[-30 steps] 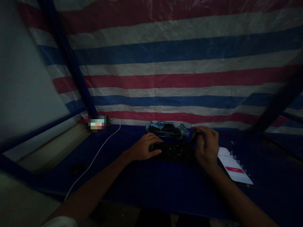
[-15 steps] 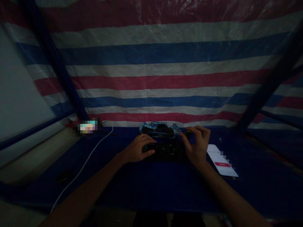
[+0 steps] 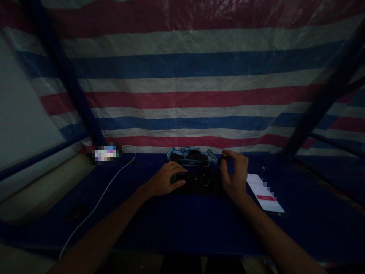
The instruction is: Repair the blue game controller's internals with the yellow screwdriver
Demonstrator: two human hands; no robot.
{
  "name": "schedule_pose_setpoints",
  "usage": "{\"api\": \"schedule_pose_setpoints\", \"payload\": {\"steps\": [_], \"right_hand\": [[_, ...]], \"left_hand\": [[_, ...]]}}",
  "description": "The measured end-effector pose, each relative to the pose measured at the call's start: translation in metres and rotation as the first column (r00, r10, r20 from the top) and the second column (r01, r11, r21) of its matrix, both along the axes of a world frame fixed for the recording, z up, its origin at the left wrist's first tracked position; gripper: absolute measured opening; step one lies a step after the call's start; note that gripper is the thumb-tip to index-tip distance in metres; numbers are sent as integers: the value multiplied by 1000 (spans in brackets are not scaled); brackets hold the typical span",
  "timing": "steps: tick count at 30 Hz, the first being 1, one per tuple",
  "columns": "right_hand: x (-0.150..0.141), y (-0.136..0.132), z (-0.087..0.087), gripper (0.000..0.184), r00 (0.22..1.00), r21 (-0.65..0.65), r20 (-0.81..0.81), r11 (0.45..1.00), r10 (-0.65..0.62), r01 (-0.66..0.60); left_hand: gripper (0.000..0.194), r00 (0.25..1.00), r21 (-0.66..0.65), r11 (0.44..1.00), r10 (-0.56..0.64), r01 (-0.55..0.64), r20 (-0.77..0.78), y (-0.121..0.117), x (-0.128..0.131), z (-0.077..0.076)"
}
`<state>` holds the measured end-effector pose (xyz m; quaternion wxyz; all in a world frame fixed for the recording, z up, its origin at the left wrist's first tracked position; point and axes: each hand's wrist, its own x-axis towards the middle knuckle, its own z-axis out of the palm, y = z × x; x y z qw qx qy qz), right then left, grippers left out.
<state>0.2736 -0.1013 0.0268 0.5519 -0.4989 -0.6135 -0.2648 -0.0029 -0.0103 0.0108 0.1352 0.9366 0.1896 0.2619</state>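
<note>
Your right hand (image 3: 236, 177) has drawn its fingers closer together round a small black-and-yellow object (image 3: 224, 156), while on the blue table (image 3: 182, 224) your left hand (image 3: 164, 180) clasps the left end of a long dark piece (image 3: 203, 182), with a blue car shell (image 3: 191, 156) just beyond and striped sheeting (image 3: 182, 99) behind.

Left fingers (image 3: 174, 167) clasp a dark part (image 3: 196, 180) (dimly lit).

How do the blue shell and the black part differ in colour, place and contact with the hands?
Colour: the blue shell shows light blue, whereas the black part is nearly all dark.
Place: the blue shell lies nearer the striped sheet; the black part, nearer the person.
Contact: the left hand grips the black part; neither hand appears to hold the blue shell.
Shared: both look elongated.
</note>
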Motion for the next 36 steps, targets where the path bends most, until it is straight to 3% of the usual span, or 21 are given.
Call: {"api": "schedule_pose_setpoints", "payload": {"steps": [3, 8, 14, 19, 24, 29, 36], "right_hand": [[0, -1, 1, 25, 999, -39, -7, 998, 44, -44], [0, 1, -1, 24, 999, 26, -44, 999, -29, 30], [0, -1, 0, 25, 999, -48, -33, 998, 38, -40], [0, 0, 0, 24, 999, 19, -43, 999, -25, 26], [0, -1, -2, 27, 998, -45, -31, 998, 48, -49], [-1, 0, 0, 27, 1000, 33, -12, 999, 9, -8], [-1, -1, 0, 24, 999, -22, -10, 999, 46, -47]], "left_hand": [[41, 1000, -2, 1000, 0, 0, -4, -1, 0, 1], [42, 1000, -5, 1000, 4, -4, -13, -1, 0, 2], [43, 1000, -7, 1000, 0, 0, -18, 0, 0, 1], [43, 1000, -7, 1000, 2, -2, -14, 0, 0, 0], [42, 1000, -4, 1000, -4, 4, -10, 1, 0, 0], [41, 1000, -4, 1000, -2, 2, -9, 2, -1, -1], [42, 1000, -11, 1000, 1, -1, -21, 2, 0, -1]]}}
